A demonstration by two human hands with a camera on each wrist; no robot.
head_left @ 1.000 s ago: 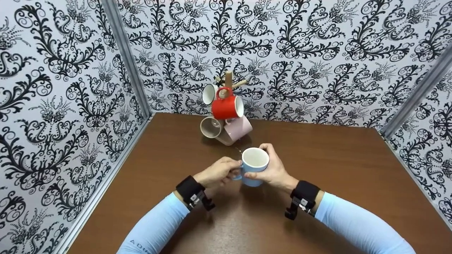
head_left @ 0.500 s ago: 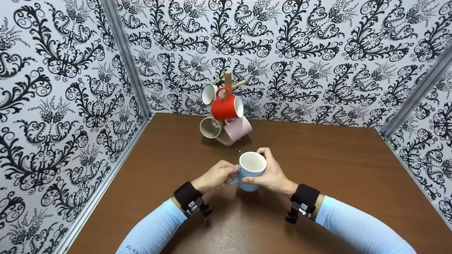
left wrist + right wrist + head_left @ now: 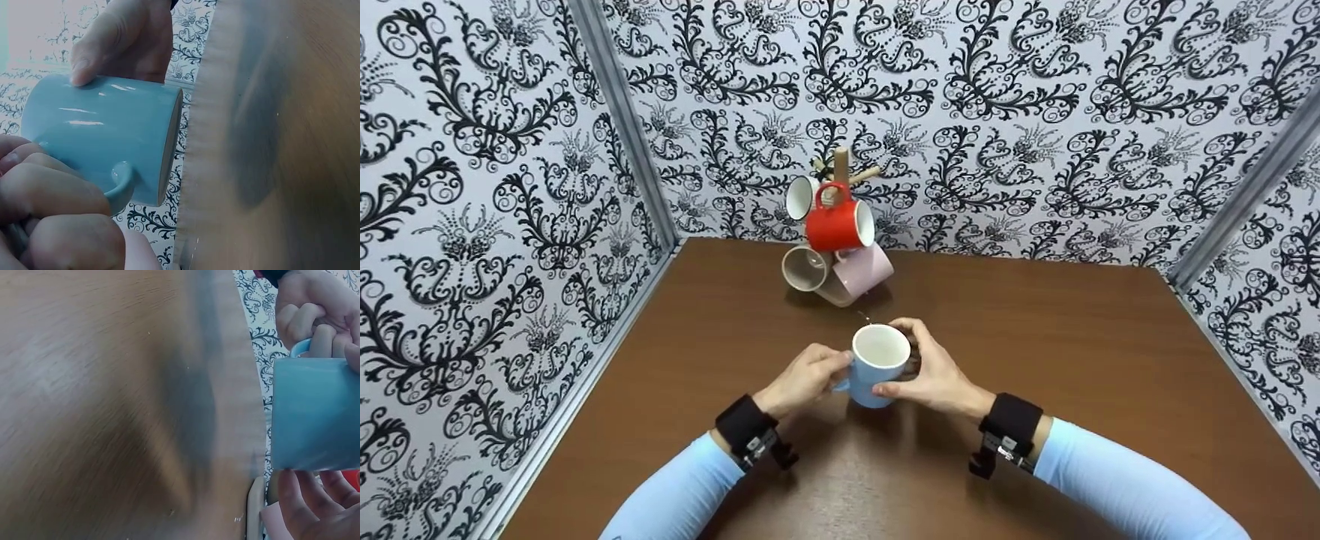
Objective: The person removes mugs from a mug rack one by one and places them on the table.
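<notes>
A light blue mug with a white inside is held upright above the table, its handle turned to the left. My left hand grips that handle with curled fingers, the thumb up near the rim. On the other side, my right hand holds the mug's body between thumb and fingers. In the right wrist view, its fingertips touch the mug's wall loosely. The mug's underside is hidden in the head view.
Behind the hands, a wooden mug tree carries a red mug, a pink mug, a beige mug and a white mug. Patterned walls enclose the brown table at the back and sides.
Both hands have moved the blue mug a little to the left and toward me. The right hand's grip has loosened, with more space between its palm and the mug.
</notes>
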